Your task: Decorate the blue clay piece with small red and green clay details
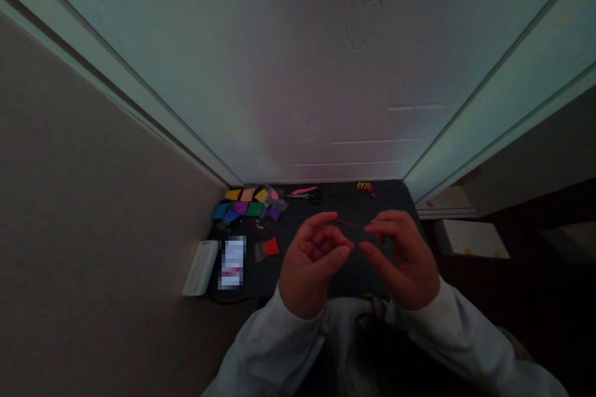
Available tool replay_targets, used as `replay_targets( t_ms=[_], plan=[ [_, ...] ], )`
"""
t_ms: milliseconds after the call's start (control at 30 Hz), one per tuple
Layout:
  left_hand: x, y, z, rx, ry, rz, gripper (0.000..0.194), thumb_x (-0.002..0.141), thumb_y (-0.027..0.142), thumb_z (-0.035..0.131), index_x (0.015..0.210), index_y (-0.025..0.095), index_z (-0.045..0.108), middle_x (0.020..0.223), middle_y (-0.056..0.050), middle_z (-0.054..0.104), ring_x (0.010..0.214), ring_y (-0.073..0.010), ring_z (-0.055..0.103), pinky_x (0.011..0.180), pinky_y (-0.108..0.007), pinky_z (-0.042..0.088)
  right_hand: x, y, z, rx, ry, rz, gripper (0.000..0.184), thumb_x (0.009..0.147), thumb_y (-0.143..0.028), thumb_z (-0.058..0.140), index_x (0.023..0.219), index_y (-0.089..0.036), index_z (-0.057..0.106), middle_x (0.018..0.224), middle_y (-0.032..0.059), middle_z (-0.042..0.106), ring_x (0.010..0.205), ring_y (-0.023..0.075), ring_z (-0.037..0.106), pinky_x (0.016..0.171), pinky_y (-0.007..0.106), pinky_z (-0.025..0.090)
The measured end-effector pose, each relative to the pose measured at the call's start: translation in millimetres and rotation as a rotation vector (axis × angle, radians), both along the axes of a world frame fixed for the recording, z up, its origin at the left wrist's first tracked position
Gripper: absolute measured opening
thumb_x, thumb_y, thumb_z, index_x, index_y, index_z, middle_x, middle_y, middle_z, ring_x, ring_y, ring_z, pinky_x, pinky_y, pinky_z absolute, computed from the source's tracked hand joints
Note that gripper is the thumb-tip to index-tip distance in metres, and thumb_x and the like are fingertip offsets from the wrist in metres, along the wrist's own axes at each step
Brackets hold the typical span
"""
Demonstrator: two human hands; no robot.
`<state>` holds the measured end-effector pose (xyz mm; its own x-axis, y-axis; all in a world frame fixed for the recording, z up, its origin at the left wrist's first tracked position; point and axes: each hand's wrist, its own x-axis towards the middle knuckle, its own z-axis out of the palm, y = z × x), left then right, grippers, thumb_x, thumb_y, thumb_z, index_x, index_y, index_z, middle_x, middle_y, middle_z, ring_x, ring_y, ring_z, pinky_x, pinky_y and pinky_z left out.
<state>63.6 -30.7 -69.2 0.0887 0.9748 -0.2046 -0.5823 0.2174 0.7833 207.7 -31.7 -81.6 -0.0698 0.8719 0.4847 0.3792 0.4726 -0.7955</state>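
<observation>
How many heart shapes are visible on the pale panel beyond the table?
2: an outlined heart high up, right of centre, and a striped heart lower, to its left. Neither is covered.

The left hand brings its thumb and a fingertip together, a reddish spot between them too small to make out. Opposite it, the right hand is raised with thumb and fingers apart. Both hands are above a dark table. Beyond them lies a thin stick. A red packet lies left of the left hand, near a blurred bright rectangle. Colourful packets cluster at the far left corner, with scissors to their right. Behind the table stands a pale panel with heart outlines.
</observation>
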Motion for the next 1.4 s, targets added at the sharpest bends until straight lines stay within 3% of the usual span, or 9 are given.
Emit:
replay_targets(
  t_ms=[233,533,867,1400],
  plan=[
    [-1.9,-0.2,-3.6,0.051,0.003,0.0,0.047,0.058,0.001,0.069,0.098,0.023,0.057,0.073,0.005,0.06,0.066,-0.006,0.058,0.063,-0.017,0.046,0.1,-2.0,-1.4,-0.016,0.014,0.009,0.025,0.073,-0.013,0.058,0.095,-0.023,0.054,0.093,0.0044,0.047,0.075,0.0142,0.048,0.063,0.031,0.044],
    [-1.8,0.1,-2.8,0.049,0.007,-0.008,0.048,0.061,0.002,0.068,0.101,0.023,0.054,0.066,0.005,0.066,0.065,-0.0063,0.059,0.064,-0.017,0.046,0.6,-0.4,-1.5,-0.016,0.016,0.016,0.024,0.074,-0.012,0.058,0.096,-0.022,0.054,0.093,0.0043,0.047,0.074,0.0135,0.048,0.064,0.031,0.044],
    [-0.9,3.2,-0.3,-0.031,-0.081,0.016,0.032,0.064,0.008,0.068,0.093,0.02,0.058,0.069,0.001,0.07,0.063,-0.0083,0.063,0.064,-0.019,0.049,0.2,0.5,0.1,-0.01,0.013,0.025,0.024,0.074,-0.011,0.058,0.095,-0.021,0.054,0.093,0.0037,0.047,0.075,0.0124,0.047,0.067,0.031,0.042],
    [-2.5,3.1,-6.9,0.036,-0.009,0.018,0.042,0.056,0.005,0.071,0.093,0.023,0.061,0.064,0.004,0.065,0.065,-0.008,0.058,0.063,-0.018,0.045,0.0,-0.3,-1.2,-0.032,0.058,0.036,0.023,0.074,-0.012,0.058,0.095,-0.021,0.055,0.093,0.004,0.047,0.075,0.0126,0.047,0.066,0.031,0.042]
  ],
)
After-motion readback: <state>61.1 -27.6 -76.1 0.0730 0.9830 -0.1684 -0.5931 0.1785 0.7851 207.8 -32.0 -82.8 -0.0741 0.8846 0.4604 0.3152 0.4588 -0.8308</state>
